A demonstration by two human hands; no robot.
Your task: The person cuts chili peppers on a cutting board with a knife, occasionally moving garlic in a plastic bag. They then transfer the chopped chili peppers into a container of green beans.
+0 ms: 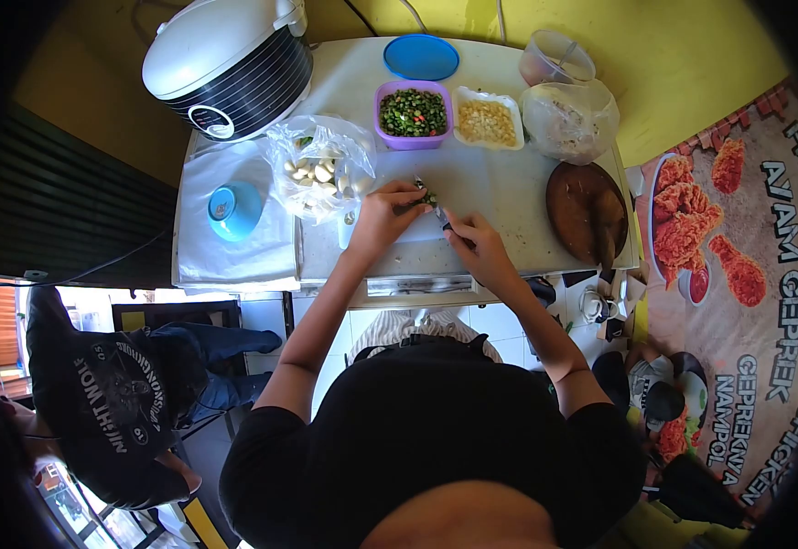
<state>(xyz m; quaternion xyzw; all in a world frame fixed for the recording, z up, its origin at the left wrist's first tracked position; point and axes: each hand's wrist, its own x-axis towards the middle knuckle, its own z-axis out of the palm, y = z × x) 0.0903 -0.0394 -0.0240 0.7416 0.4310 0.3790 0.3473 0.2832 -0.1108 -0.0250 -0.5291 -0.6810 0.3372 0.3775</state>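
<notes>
My left hand (pixel 386 216) is closed, fingertips pinching a small bunch of slim green vegetables (pixel 429 199) whose exact kind I cannot make out. My right hand (pixel 478 245) is wrapped round the handle of a small knife (pixel 441 217), its blade up against the bunch. Both hands are over a whitish board (pixel 408 233) near the table's front edge. Beyond them stands a purple container (pixel 414 142) of chopped green pieces with a few red bits. Beside it sits a white tray (pixel 489 145) of pale chopped pieces. A clear plastic bag (pixel 353 151) holding peeled garlic cloves (pixel 319 171) lies left of my hands.
A rice cooker (pixel 225 59) stands back left, with an upturned blue bowl (pixel 234 210) before it. A blue lid (pixel 421 58), a clear tub (pixel 556 59) and a filled plastic bag (pixel 571 121) are behind. Right lies a stone mortar (pixel 582 206) with a pestle (pixel 608 224). People are on both sides.
</notes>
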